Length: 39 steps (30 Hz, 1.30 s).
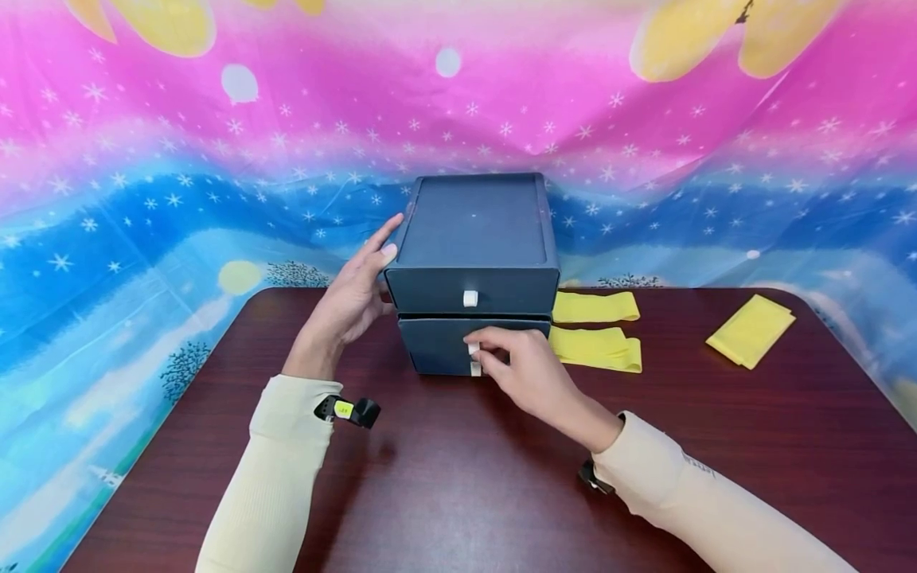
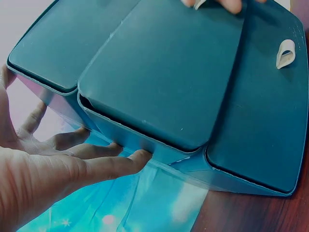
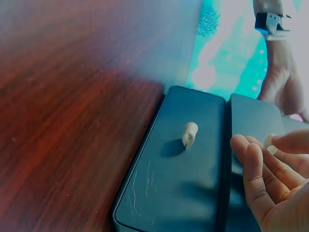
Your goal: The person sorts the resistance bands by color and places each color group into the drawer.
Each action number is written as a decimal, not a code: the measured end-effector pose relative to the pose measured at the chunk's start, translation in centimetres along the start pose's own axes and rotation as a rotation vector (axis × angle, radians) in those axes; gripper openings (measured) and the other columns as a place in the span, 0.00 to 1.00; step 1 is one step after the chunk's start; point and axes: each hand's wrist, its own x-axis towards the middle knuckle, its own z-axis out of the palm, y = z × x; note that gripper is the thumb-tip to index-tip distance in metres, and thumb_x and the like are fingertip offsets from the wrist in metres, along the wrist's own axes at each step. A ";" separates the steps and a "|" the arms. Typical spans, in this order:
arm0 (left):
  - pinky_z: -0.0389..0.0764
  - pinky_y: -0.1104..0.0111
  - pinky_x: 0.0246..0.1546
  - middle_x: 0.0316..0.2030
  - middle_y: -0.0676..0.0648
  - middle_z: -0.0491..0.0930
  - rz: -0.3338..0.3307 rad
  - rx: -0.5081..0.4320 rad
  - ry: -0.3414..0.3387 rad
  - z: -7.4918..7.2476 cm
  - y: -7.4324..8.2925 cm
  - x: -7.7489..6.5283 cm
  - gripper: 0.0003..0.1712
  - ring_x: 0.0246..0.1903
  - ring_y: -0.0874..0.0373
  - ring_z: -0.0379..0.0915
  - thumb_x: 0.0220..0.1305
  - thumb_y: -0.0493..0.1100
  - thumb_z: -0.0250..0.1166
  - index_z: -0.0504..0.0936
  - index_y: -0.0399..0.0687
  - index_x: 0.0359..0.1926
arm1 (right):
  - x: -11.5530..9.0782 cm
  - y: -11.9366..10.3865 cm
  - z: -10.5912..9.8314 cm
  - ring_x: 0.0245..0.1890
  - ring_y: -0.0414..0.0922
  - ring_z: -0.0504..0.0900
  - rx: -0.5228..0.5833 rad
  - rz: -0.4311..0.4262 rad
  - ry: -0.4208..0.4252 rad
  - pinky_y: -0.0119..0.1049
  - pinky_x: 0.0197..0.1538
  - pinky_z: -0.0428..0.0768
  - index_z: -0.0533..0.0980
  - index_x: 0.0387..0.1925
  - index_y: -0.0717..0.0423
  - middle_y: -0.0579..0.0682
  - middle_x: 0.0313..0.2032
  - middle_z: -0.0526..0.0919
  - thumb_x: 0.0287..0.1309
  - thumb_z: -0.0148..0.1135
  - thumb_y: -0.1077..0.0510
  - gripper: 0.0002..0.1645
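Note:
A dark blue desktop drawer box (image 1: 473,223) stands on the table, with white loop pull tabs on its drawer fronts. My right hand (image 1: 533,374) pinches the tab (image 3: 271,143) of the middle drawer (image 2: 159,72) between thumb and fingers. That drawer stands slightly proud of its frame in the left wrist view. My left hand (image 1: 351,298) rests against the box's left side, fingers extended along it and thumb near the top front edge. Below the middle one, the bottom drawer (image 2: 260,111) is closed, its own tab (image 2: 286,53) free.
Yellow folded strips (image 1: 598,350) lie on the table just right of the box. Farther right is a folded yellow cloth (image 1: 751,330). The dark red-brown table (image 1: 430,493) backs onto a patterned pink and blue curtain (image 1: 344,143).

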 end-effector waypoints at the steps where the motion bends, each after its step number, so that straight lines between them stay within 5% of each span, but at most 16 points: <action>1: 0.63 0.28 0.65 0.77 0.43 0.58 -0.001 0.000 0.002 0.0 0.0 0.0 0.34 0.68 0.30 0.66 0.83 0.55 0.48 0.51 0.79 0.83 | 0.2 0.1 0.0 0.16 0.38 0.68 0.006 0.004 0.006 0.32 0.23 0.68 0.88 0.52 0.52 0.50 0.38 0.91 0.69 0.68 0.61 0.13; 7: 0.62 0.28 0.66 0.76 0.42 0.60 -0.002 0.000 0.005 0.1 0.0 0.0 0.33 0.68 0.32 0.68 0.83 0.55 0.47 0.52 0.80 0.82 | 0.7 0.7 0.2 0.31 0.46 0.88 0.055 0.032 0.014 0.33 0.23 0.71 0.87 0.52 0.53 0.52 0.43 0.92 0.69 0.67 0.62 0.12; 17: 0.59 0.26 0.67 0.78 0.43 0.56 0.004 0.008 -0.003 0.1 0.1 -0.1 0.32 0.70 0.29 0.64 0.82 0.55 0.48 0.53 0.82 0.81 | -0.2 1.9 0.2 0.28 0.42 0.84 0.066 0.046 0.021 0.32 0.35 0.79 0.80 0.37 0.54 0.52 0.32 0.90 0.66 0.68 0.66 0.05; 24: 0.59 0.26 0.67 0.78 0.43 0.56 0.003 0.010 0.001 0.1 0.0 -0.1 0.33 0.70 0.28 0.64 0.82 0.55 0.48 0.51 0.80 0.82 | -0.4 2.8 1.1 0.27 0.36 0.82 -0.052 0.106 -0.126 0.33 0.35 0.78 0.86 0.47 0.53 0.49 0.36 0.92 0.65 0.69 0.64 0.10; 32: 0.59 0.26 0.67 0.78 0.43 0.58 0.001 0.001 0.002 0.1 0.0 -0.1 0.33 0.70 0.29 0.64 0.83 0.55 0.48 0.52 0.80 0.82 | 0.2 2.9 2.2 0.39 0.42 0.90 -0.093 0.143 -0.176 0.39 0.45 0.84 0.88 0.49 0.52 0.48 0.39 0.93 0.66 0.70 0.63 0.12; 39: 0.59 0.26 0.67 0.78 0.43 0.58 -0.002 0.008 0.003 0.0 0.1 -0.2 0.34 0.70 0.29 0.65 0.82 0.55 0.48 0.51 0.79 0.82 | 0.5 2.5 2.7 0.38 0.42 0.88 -0.118 0.156 -0.184 0.40 0.45 0.84 0.88 0.47 0.53 0.48 0.40 0.93 0.67 0.67 0.65 0.11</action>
